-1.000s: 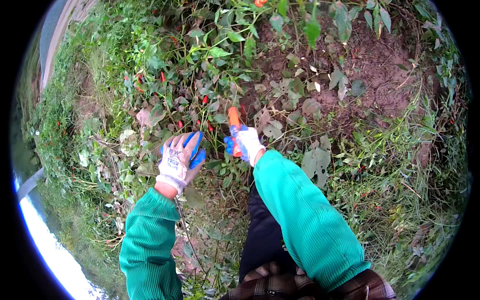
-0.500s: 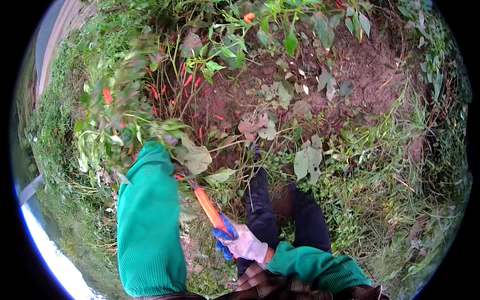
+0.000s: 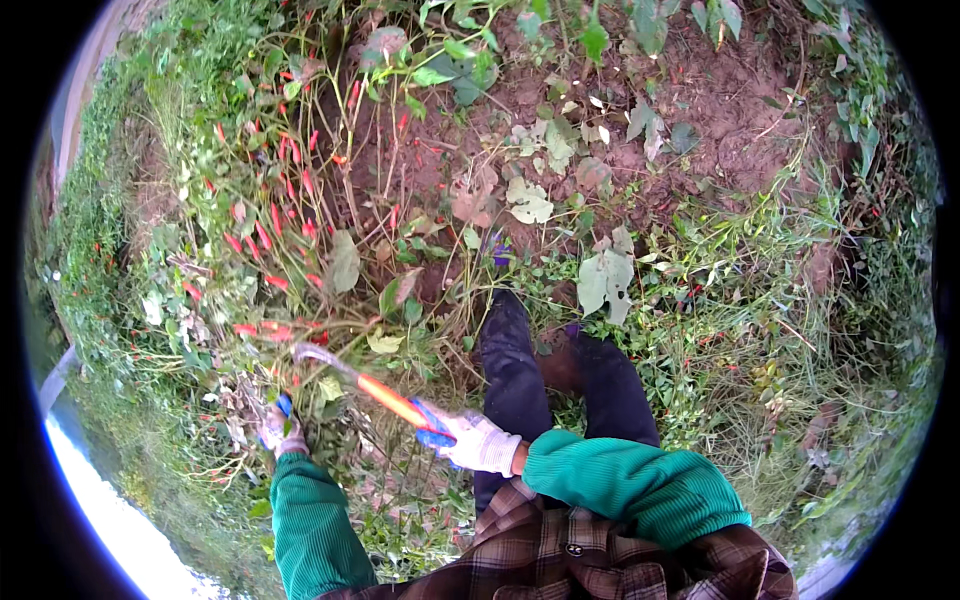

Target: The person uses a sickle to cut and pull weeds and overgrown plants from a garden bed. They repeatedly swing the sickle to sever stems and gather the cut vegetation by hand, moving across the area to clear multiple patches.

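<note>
My right hand [image 3: 475,442], in a white and blue work glove, is closed round the orange handle of a sickle [image 3: 392,398]. Its curved metal blade [image 3: 318,353] points left, among stems and red chili peppers [image 3: 265,235]. My left hand [image 3: 283,430], gloved alike, is low among leaves and dry stems to the left of the sickle. Foliage partly covers its fingers, so I cannot make out whether it grips anything. A chili plant [image 3: 345,180] with many slender red pods leans over the soil ahead of both hands.
My legs [image 3: 515,360] in dark trousers stand in weeds just beyond the right hand. Bare reddish soil [image 3: 720,130] lies ahead to the right. Tangled grass [image 3: 740,340] covers the right side. Large holed leaves [image 3: 605,282] rise near my feet.
My left arm has drawn back toward me, and its hand has come into sight. The sickle has swung to a flatter angle and its blade now shows. The blurred foliage at left has shifted.
</note>
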The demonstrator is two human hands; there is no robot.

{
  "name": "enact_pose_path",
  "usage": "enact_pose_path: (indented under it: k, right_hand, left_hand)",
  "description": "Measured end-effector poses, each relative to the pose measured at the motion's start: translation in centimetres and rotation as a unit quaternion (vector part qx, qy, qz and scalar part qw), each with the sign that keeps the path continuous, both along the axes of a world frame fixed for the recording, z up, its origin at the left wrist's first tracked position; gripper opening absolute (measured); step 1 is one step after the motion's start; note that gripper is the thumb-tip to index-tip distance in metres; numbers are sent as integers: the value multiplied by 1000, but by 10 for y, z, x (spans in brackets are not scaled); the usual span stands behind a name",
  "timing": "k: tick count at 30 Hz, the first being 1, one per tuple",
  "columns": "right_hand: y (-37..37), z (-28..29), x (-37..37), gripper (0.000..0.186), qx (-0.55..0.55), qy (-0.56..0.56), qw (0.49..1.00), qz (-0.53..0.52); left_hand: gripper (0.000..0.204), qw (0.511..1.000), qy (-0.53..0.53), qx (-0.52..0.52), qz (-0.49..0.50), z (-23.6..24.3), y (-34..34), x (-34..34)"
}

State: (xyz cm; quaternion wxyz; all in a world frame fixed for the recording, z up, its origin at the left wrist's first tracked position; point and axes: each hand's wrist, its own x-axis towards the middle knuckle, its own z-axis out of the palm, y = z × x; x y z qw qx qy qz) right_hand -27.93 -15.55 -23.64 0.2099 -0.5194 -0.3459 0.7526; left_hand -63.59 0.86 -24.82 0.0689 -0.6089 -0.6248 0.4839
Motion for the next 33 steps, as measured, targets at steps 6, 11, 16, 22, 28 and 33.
enact_pose_path:
  k: [6,11,16,22,28,33]
  right_hand:
    - [23,-20,-7,52,-71,108,969,-212]
    - [-15,-15,31,54,73,-87,972,-208]
    - [-34,-61,75,30,-275,-45,807,-521]
    - [-42,-194,90,14,-400,99,715,-565]
    - [-31,-106,39,16,-406,255,712,-513]
    - [-58,-37,44,28,-461,226,716,-472]
  left_hand:
    - [30,987,-41,33,-154,-31,81,7]
    - [31,990,-12,-2,-138,-57,133,47]
    - [43,992,-15,-15,-127,-65,134,62]
    - [50,959,-148,88,-224,-64,150,104]
    - [52,896,-221,179,-340,-63,158,116]
    - [58,791,-391,175,-437,-40,133,221]
